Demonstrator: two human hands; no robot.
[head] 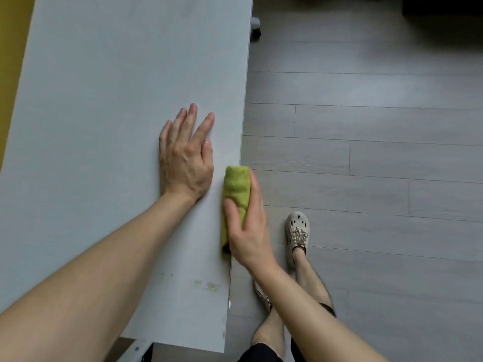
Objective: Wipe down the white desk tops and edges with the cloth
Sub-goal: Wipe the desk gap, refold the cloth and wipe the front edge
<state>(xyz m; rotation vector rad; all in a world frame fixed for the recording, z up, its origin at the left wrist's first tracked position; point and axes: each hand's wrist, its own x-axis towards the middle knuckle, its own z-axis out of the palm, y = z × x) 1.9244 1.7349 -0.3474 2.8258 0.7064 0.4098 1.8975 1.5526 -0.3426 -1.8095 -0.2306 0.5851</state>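
Cloth (236, 194): green, folded over the desk's (117, 126) right edge.
Right hand (248, 226): clamps cloth onto edge, thumb on top.
Left hand (184, 155): flat on desk, fingers straight.
Handling: likely soft, light, bunches easily; hold pinched round the edge.
Marks (209, 285): near corner, unwiped.

grey plank floor (379, 121), beige shoe (298, 232), yellow wall (11, 48), caster wheel (255, 26)

Place: an office or study room, as best I can tell.
Desk: a long white desk (104, 100) in front of me.
Wheel: a caster (255, 25) under its far right corner.
Floor: grey planks (366, 158) along its right edge.
Wall: yellow (10, 61) along its left edge.
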